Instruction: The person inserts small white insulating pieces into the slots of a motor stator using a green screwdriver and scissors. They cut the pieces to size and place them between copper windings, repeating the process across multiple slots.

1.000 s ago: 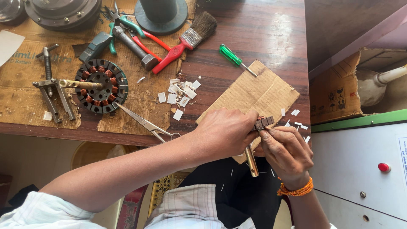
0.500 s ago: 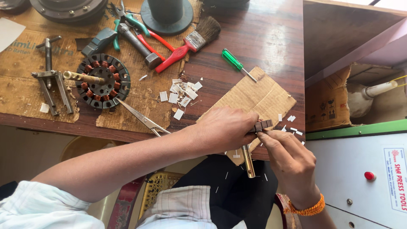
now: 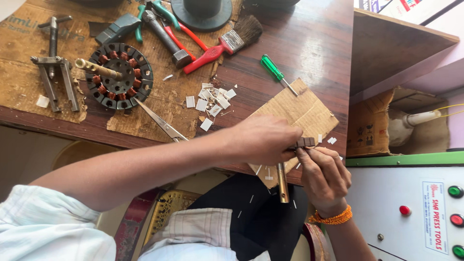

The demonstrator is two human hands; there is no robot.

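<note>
Both hands meet just past the table's front edge, pinched together on a small dark ridged piece: the left hand closes over its near end and hides how much of it there is, while the right hand nips it from below with fingertips. What the piece is exactly, hard to say at this size. A brass-coloured rod juts down from under the left palm; its upper end is covered, so I can't tell which fingers carry it. The left forearm runs in long from the lower left, wrist bent; the right comes up from below, an orange cord bracelet at the wrist (palm turned towards us). Beneath them a torn cardboard sheet overhangs the edge. Further out: white paper slips, scissors half hidden by the arm, a green screwdriver, a copper-wound stator. At right, a white panel with red and green buttons and a rectangular white label with red lettering.
</note>
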